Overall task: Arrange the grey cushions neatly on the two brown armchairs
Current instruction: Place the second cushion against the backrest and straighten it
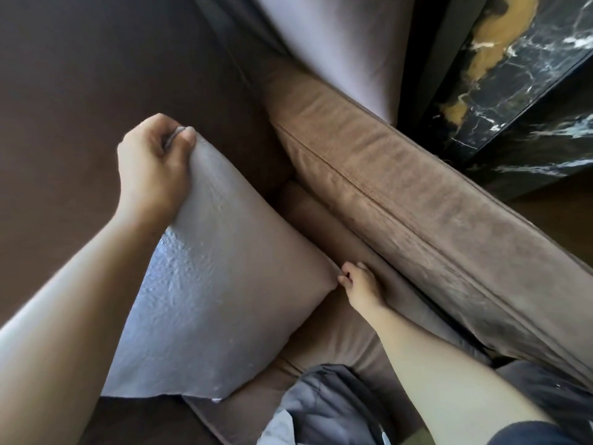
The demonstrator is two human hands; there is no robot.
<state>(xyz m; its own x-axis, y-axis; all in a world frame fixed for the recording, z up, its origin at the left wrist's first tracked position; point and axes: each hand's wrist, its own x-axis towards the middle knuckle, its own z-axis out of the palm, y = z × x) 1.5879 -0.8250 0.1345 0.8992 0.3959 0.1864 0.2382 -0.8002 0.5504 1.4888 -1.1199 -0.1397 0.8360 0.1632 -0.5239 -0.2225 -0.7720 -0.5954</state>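
A grey cushion stands tilted on the seat of a brown armchair. My left hand grips its top corner from above, fingers curled round the fabric. My right hand pinches the cushion's right corner, low down beside the armchair's padded armrest. A second grey cushion leans at the top of the view, behind that armrest. The lower part of the held cushion is hidden by my left forearm.
A black marble table with gold and white veins stands at the upper right, close to the armrest. Dark brown upholstery fills the left side. Grey clothing shows at the bottom edge.
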